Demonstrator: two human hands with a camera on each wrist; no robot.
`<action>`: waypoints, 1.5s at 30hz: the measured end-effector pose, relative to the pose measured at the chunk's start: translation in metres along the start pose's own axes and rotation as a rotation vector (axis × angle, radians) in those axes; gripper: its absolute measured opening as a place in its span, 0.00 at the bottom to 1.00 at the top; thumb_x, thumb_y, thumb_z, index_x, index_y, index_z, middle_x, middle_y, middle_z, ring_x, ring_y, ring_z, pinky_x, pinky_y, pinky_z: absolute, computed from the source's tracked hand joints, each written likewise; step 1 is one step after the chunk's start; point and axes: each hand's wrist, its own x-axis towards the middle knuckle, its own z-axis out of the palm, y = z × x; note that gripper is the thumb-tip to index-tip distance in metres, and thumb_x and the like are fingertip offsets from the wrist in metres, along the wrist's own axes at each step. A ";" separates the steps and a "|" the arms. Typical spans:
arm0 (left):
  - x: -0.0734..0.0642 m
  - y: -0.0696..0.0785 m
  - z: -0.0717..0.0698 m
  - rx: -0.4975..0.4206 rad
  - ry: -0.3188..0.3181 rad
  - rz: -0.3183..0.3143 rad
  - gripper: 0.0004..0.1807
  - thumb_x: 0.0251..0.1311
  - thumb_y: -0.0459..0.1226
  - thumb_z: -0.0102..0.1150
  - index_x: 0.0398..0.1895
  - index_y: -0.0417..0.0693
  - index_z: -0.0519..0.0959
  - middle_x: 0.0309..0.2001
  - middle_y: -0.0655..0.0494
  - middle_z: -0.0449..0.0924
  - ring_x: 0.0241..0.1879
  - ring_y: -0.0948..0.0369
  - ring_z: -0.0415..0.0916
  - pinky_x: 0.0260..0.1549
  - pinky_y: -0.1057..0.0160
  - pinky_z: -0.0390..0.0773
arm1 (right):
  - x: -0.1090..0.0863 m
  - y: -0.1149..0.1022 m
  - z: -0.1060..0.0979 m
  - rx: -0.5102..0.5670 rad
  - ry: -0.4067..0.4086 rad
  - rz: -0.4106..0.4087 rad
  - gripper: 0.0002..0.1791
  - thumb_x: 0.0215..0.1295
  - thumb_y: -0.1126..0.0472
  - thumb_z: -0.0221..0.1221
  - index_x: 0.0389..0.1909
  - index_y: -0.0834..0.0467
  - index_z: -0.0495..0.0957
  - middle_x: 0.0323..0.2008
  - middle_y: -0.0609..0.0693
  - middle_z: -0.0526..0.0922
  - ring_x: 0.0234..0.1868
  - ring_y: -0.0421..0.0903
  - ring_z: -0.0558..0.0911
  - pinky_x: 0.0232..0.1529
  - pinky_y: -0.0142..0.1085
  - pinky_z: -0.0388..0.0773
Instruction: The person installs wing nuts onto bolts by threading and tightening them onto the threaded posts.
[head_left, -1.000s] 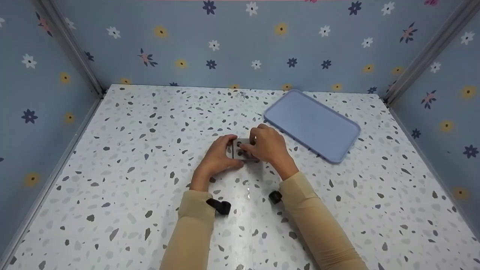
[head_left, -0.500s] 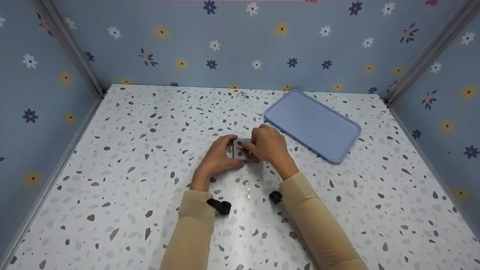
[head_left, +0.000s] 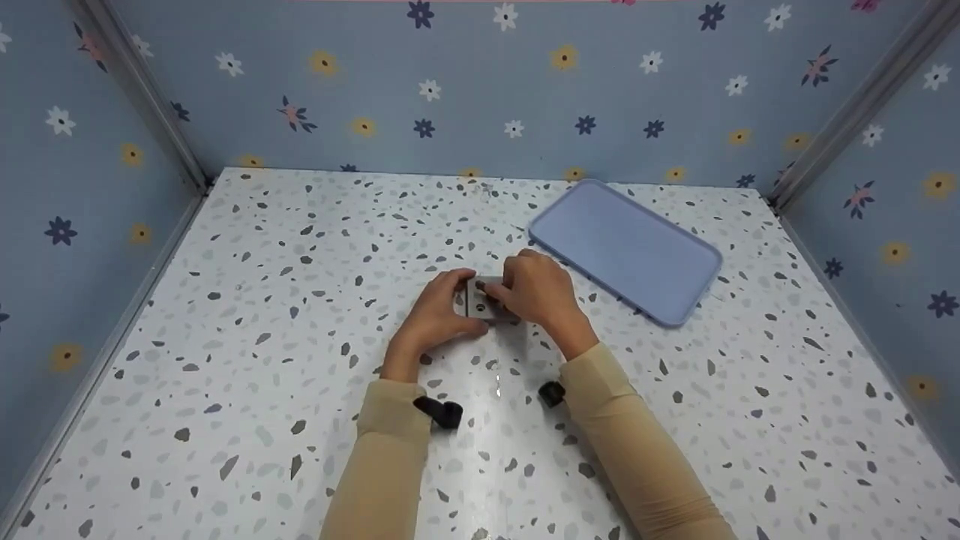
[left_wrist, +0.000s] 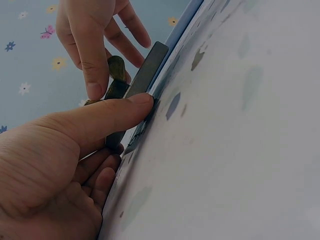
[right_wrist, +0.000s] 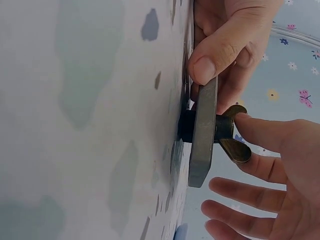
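Note:
A small grey metal plate [right_wrist: 204, 140] with a hole in it stands a little above the tabletop, a black part [right_wrist: 187, 126] under it. On its upper face sits a brass-coloured wing nut [right_wrist: 236, 149] over a dark collar. My left hand [head_left: 436, 311] grips the plate by its left end, thumb on the near edge and fingers on the far side. My right hand [head_left: 540, 287] pinches the wing nut between thumb and index finger; its other fingers are spread apart in the right wrist view. In the head view, the right hand hides the plate's right part.
A shallow blue tray [head_left: 626, 251] lies at the back right of the speckled white table [head_left: 262, 360]. Flower-patterned blue panels [head_left: 480, 90] enclose the back and sides. Black wrist camera mounts [head_left: 448, 415] show near both cuffs.
My right thumb has drawn back slightly to the right, so one wing of the wing nut and a plate hole show more plainly. The left hand and plate have stayed put.

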 end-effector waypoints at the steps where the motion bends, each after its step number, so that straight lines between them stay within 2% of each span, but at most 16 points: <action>1: 0.000 0.001 0.000 0.001 0.000 -0.001 0.52 0.48 0.36 0.81 0.78 0.45 0.67 0.73 0.46 0.71 0.72 0.49 0.68 0.77 0.52 0.63 | 0.000 0.001 -0.001 0.010 -0.003 -0.003 0.20 0.71 0.44 0.68 0.33 0.58 0.85 0.36 0.54 0.84 0.35 0.52 0.82 0.36 0.47 0.83; 5: -0.001 0.002 0.000 0.002 -0.001 -0.015 0.52 0.47 0.36 0.81 0.79 0.46 0.67 0.73 0.46 0.70 0.71 0.49 0.69 0.76 0.52 0.64 | 0.001 0.005 -0.006 0.069 -0.028 -0.040 0.17 0.73 0.45 0.66 0.40 0.57 0.87 0.44 0.54 0.86 0.44 0.54 0.84 0.44 0.49 0.84; 11: -0.001 0.002 0.000 -0.004 -0.006 -0.022 0.52 0.48 0.35 0.80 0.79 0.47 0.66 0.74 0.47 0.70 0.71 0.49 0.68 0.76 0.51 0.64 | 0.000 0.015 -0.014 0.145 -0.087 -0.147 0.13 0.78 0.50 0.62 0.50 0.54 0.86 0.54 0.55 0.84 0.55 0.57 0.83 0.57 0.53 0.81; 18: -0.001 0.002 0.000 0.002 -0.006 -0.021 0.52 0.47 0.35 0.81 0.79 0.47 0.66 0.73 0.48 0.70 0.72 0.50 0.67 0.77 0.51 0.63 | 0.001 0.021 -0.020 0.186 -0.137 -0.231 0.14 0.77 0.64 0.59 0.59 0.57 0.84 0.62 0.58 0.81 0.64 0.57 0.80 0.66 0.52 0.78; 29: -0.001 0.002 0.001 0.017 -0.007 -0.011 0.51 0.49 0.36 0.81 0.78 0.46 0.67 0.72 0.48 0.71 0.69 0.50 0.69 0.76 0.52 0.64 | 0.002 0.024 -0.021 0.204 -0.150 -0.312 0.19 0.74 0.74 0.59 0.61 0.58 0.84 0.63 0.57 0.81 0.68 0.56 0.77 0.72 0.49 0.74; 40: 0.000 0.001 0.001 0.016 -0.005 -0.020 0.51 0.48 0.37 0.82 0.78 0.47 0.67 0.72 0.48 0.71 0.71 0.50 0.69 0.77 0.51 0.63 | 0.003 0.022 -0.019 0.190 -0.194 -0.339 0.26 0.74 0.77 0.56 0.66 0.54 0.82 0.65 0.58 0.80 0.68 0.57 0.78 0.72 0.50 0.74; 45: 0.000 0.000 0.001 0.016 0.001 -0.029 0.52 0.48 0.37 0.82 0.78 0.49 0.67 0.72 0.50 0.71 0.70 0.51 0.69 0.76 0.52 0.64 | 0.003 0.022 -0.018 0.196 -0.218 -0.326 0.30 0.71 0.81 0.55 0.67 0.52 0.82 0.66 0.57 0.78 0.68 0.56 0.77 0.73 0.49 0.74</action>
